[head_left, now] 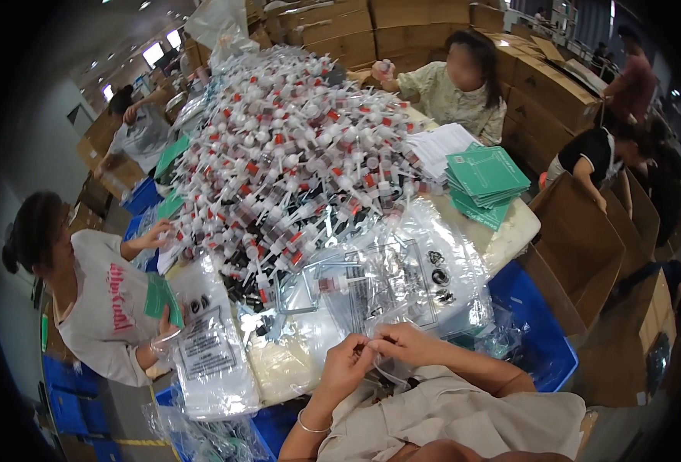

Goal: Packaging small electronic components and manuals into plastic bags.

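Note:
My left hand [346, 363] and my right hand [407, 343] meet in front of my chest and pinch the top edge of a clear plastic bag [371, 296]. The bag holds a small white and red pump bottle near its upper left corner. Both hands' fingers are closed on the bag's edge. Beyond the bag rises a big heap of white and red pump bottles [294, 146] that covers the middle of the table [514, 231].
A stack of green booklets [485, 181] and white sheets [439, 146] lies at the right. Flat clear bags [206, 350] lie at the left. A person at the left holds a green booklet; others sit behind and right. Blue crates [537, 327] and cardboard boxes [579, 239] surround the table.

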`<state>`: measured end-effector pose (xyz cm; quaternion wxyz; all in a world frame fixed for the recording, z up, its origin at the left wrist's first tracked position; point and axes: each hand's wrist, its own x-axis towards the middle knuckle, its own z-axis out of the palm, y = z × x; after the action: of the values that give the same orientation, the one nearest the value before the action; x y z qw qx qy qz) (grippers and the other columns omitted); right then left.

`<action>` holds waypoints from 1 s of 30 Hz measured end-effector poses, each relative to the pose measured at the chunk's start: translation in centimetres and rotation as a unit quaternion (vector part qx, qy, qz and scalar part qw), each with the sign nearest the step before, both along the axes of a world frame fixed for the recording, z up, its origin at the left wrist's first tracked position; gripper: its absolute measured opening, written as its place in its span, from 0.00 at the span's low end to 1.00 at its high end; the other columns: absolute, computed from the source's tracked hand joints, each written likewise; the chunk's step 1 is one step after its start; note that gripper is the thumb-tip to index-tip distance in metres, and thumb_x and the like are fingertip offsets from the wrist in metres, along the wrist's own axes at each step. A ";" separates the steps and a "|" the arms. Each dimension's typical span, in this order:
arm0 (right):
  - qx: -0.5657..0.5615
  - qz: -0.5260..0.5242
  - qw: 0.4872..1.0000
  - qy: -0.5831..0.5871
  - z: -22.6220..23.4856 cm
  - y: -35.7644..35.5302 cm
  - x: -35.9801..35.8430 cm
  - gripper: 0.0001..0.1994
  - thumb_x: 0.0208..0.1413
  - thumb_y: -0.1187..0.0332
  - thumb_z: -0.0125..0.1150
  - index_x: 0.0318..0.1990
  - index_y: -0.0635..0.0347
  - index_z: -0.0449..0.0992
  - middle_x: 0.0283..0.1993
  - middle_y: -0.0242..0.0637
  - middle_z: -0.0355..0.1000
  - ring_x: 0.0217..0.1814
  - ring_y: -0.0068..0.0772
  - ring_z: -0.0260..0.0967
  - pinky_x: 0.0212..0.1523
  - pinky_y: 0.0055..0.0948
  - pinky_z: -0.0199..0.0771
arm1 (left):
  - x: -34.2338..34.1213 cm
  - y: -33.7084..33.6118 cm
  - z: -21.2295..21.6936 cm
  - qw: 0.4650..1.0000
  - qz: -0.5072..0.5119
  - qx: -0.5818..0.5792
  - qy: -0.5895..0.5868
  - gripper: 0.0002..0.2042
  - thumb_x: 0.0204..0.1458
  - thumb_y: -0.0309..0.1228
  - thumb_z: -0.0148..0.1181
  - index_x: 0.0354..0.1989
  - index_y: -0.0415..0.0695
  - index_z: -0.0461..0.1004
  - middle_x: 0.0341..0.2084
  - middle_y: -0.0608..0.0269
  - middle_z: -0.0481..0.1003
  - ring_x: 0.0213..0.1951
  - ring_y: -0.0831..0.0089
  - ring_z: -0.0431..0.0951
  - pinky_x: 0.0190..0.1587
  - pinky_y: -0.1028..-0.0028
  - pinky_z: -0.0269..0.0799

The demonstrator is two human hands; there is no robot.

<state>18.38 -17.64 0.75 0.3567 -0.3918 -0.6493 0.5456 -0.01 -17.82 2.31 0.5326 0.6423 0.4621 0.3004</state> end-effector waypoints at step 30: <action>0.013 -0.154 0.975 -0.158 3.4 3.5 10.7 0.10 0.54 0.63 0.56 0.31 0.61 0.72 0.23 0.31 0.69 0.25 0.22 0.65 0.28 0.25 0.66 | -3.1 6.9 5.3 0.942 0.101 0.316 0.047 0.29 0.42 0.12 0.38 0.57 0.43 0.63 0.43 0.53 0.71 0.29 0.72 0.74 0.30 0.77 0.68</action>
<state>29.03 -14.10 4.10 0.3346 -0.5634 -0.6362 0.4072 -3.14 -10.89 7.64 0.2470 0.7407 0.4306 0.4528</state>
